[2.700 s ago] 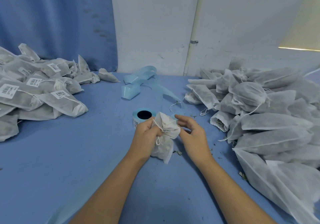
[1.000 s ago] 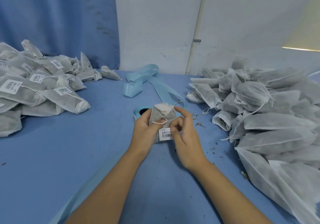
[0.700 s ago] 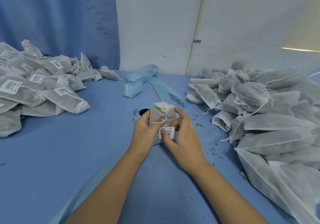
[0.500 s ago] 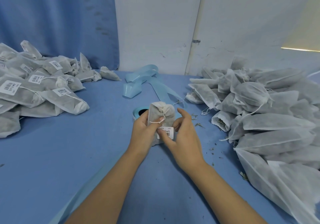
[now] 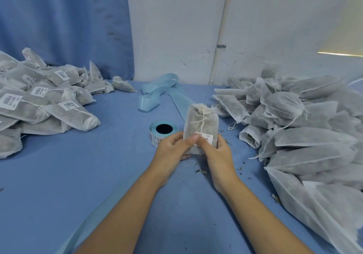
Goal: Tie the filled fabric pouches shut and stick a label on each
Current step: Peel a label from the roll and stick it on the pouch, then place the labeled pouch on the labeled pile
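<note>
Both hands hold a tied fabric pouch [image 5: 200, 124] upright. The left hand [image 5: 172, 147] grips its lower edge; the right hand [image 5: 218, 151] pinches beside the label [image 5: 205, 137], thumbs pressing it.

Your forearms reach in from the near edge of the desk [image 5: 74, 175] and converge. Your left hand [image 5: 171, 148] and right hand [image 5: 217, 152] each grip the pouch [image 5: 198, 120] low down, thumbs pressed on its front.
</note>
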Demonstrator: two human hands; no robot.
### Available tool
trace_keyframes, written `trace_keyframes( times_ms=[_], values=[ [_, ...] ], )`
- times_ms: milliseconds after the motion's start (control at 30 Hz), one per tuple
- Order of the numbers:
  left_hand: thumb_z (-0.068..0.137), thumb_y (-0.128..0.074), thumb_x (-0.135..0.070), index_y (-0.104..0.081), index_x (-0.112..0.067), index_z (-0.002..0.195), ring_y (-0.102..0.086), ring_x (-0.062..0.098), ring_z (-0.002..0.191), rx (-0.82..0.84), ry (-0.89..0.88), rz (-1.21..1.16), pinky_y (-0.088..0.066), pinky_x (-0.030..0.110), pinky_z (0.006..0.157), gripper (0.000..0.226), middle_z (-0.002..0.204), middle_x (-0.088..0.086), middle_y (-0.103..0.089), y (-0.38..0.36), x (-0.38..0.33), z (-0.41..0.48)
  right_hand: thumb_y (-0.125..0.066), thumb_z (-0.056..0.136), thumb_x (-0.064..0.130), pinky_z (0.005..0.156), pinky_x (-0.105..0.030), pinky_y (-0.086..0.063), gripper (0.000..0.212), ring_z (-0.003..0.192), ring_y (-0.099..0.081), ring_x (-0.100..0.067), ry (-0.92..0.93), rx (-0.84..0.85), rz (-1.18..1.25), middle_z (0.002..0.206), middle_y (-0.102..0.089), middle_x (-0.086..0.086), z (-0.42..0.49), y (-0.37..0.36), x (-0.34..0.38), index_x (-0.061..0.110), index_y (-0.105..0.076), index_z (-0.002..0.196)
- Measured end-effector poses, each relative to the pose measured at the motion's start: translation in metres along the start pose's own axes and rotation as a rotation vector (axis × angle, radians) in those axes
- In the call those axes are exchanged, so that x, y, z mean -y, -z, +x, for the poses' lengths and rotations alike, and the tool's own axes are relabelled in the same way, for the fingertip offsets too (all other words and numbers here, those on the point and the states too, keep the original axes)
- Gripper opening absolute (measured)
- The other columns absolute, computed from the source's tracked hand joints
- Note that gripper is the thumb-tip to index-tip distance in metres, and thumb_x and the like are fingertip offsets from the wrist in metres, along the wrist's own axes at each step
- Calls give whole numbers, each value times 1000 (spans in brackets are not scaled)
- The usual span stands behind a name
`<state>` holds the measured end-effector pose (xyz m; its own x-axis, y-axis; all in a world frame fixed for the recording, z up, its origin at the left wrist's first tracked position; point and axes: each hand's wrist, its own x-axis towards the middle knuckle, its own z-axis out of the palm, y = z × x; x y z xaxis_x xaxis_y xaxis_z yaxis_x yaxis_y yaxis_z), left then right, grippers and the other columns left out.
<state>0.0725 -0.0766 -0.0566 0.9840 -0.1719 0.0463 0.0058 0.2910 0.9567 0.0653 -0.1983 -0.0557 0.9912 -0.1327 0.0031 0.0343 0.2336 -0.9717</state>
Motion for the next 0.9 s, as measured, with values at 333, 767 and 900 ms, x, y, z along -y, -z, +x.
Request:
trace_keyframes(
  times_ms=[333, 767, 900],
  values=[
    [69, -73, -25, -72, -8, 95, -72, 17, 89, 9, 91, -185, -56, 22, 68, 32, 98, 10, -74, 9, -4, 2, -70, 74, 38, 69, -26, -54, 40, 83, -69, -22, -68, 97, 220, 93, -73, -12, 4, 4, 1, 4, -69, 97],
    [70, -71, -39, -70, -11, 97, -69, 20, 63, 34, 71, 60, -55, 23, 56, 39, 81, 10, -73, 11, -7, 2, -64, 80, 32, 70, -24, -56, 31, 86, -71, -19, -22, 115, 303, 93, -74, -12, 6, 6, -1, 7, -71, 96],
    [71, -70, -35, -67, -11, 79, -53, 14, 44, 38, 53, 119, -44, 20, 44, 25, 54, 5, -60, 14, -14, 2, -63, 77, 43, 63, -20, -52, 38, 72, -66, -12, -19, 71, 255, 82, -72, -2, 7, 6, 0, 9, -70, 93]
  ],
)
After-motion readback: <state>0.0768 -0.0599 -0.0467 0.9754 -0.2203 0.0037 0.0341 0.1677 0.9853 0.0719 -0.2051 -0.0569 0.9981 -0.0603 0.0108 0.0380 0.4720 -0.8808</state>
